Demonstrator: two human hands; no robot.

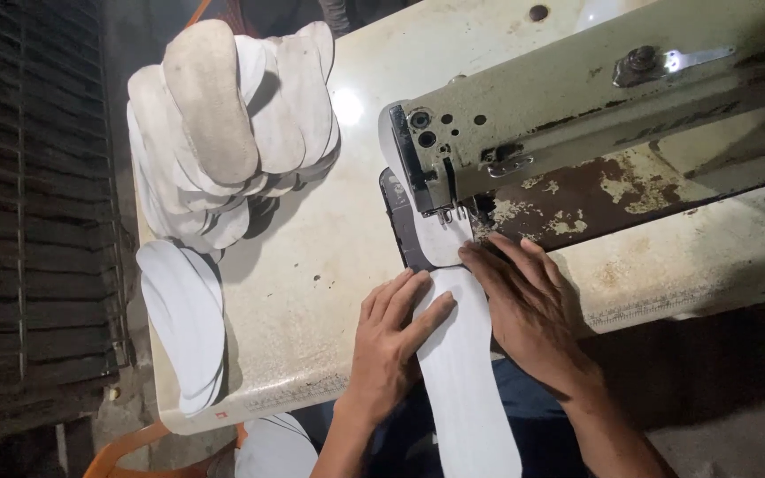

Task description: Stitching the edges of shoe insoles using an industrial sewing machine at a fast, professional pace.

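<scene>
A long white insole-shaped piece point(462, 372) lies across the table's front edge, its far end under the sewing machine's needle and presser foot point(443, 212). My left hand point(391, 341) rests flat on the piece's left side, fingers spread. My right hand point(529, 310) presses down on its right side, fingertips just below the presser foot. Neither hand grips anything; both hold the piece flat against the table.
The worn cream sewing machine point(595, 115) spans the table's right half. A fanned stack of white insole pieces point(223, 133) sits at the table's point(312, 265) far left, more white pieces point(183, 319) hang over its left edge. Dark slatted shutter point(28, 204) at left.
</scene>
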